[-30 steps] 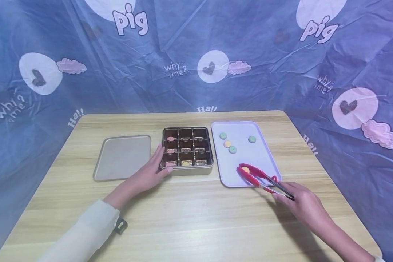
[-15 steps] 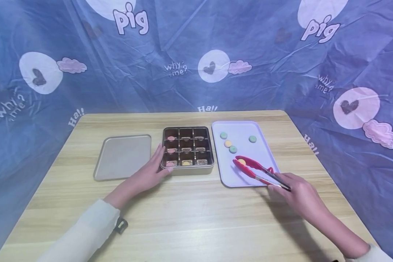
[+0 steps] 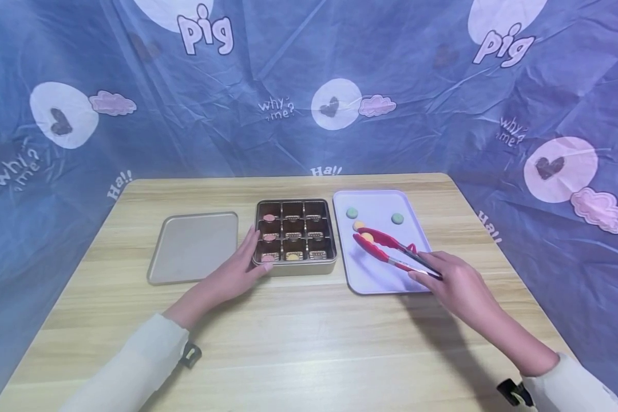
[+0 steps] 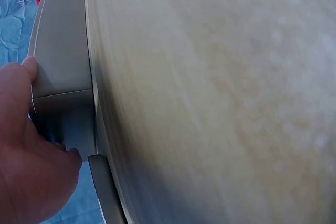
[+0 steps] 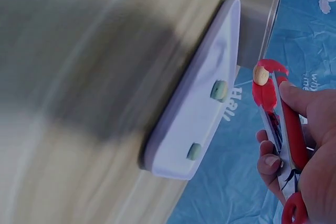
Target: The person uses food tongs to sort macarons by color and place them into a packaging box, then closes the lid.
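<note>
"Gripping what, that right hand (image 3: 455,286)?"

"Red tongs (image 3: 373,250), its fingers curled round the handles. The tips pinch a yellow macaron (image 3: 367,237)."

"Where is that macaron?"

"Over the left part of the pale tray (image 3: 386,280), on the right of the worktop (image 3: 298,349). A second yellow macaron (image 3: 359,226) shows just beyond the tips; I cannot tell whether they touch it."

"Anything else there?"

"Two green macarons (image 3: 352,213) toward the far end, one left, one right."

"And the left hand (image 3: 237,272)?"

"It holds nothing up; it rests against the near left corner of the divided tin (image 3: 298,268), fingers along the left wall, thumb at the near one."

"What's inside?"

"Pink pieces (image 3: 269,237) down the left column, one yellow piece (image 3: 293,257) in the near middle compartment. Left of the tin lies a flat lid (image 3: 193,246)."
</note>
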A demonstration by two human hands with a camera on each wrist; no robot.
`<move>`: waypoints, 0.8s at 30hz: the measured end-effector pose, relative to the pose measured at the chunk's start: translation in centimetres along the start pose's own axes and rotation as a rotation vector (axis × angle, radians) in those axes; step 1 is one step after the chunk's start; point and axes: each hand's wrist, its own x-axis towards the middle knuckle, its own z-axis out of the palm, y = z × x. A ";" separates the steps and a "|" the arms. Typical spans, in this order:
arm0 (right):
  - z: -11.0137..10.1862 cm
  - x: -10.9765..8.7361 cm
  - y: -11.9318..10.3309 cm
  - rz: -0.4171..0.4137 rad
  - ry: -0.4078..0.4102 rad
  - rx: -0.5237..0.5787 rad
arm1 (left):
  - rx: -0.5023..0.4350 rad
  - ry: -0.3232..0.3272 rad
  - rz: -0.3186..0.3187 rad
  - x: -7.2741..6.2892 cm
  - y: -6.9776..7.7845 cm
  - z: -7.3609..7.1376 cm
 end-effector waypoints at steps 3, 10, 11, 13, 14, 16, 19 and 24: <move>0.3 0.8 -0.3 -0.011 0.001 0.013 | 0.003 -0.001 -0.001 -0.1 0.0 0.0; 1.2 2.8 -1.1 -0.034 0.002 0.049 | 0.002 0.003 -0.002 -0.1 -0.1 0.0; 1.3 3.0 -1.2 -0.031 -0.002 0.049 | 0.003 0.002 0.000 0.0 -0.1 0.0; 1.6 3.6 -1.5 -0.024 -0.010 0.054 | 0.003 0.002 0.000 0.0 -0.1 0.0; 1.7 3.8 -1.7 -0.023 -0.015 0.056 | 0.003 0.001 0.002 0.0 -0.1 0.0; 2.1 4.4 -2.0 -0.024 -0.020 0.059 | 0.005 0.000 0.007 0.0 -0.2 0.0; 2.7 5.3 -2.5 -0.024 -0.040 0.069 | 0.007 0.000 0.012 0.0 -0.2 0.0; 3.9 6.8 -3.6 -0.018 -0.112 0.090 | 0.005 0.000 0.012 0.0 -0.2 -0.1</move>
